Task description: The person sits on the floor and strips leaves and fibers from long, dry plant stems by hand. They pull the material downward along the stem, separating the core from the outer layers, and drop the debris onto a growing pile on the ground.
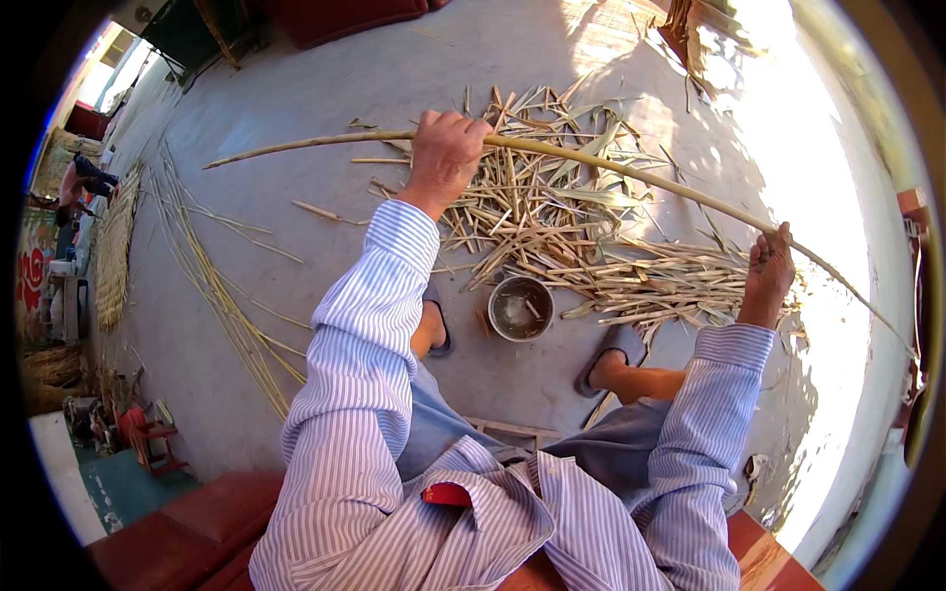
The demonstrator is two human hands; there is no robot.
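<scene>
Striped shirt (591,512), stalk (631,173) above sun-patched grey floor (256,98).

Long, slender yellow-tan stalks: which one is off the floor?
The bowed yellow-tan stalk held by left hand and right hand; the others lie on grey floor.

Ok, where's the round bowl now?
In the head view, the round bowl sits on the floor just right of centre, between the left sandal and the right sandal, beside the stalk pile.

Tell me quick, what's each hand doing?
Left hand: closed, holding a long yellowish plant stalk.
Right hand: closed, holding the same stalk farther right.
</scene>
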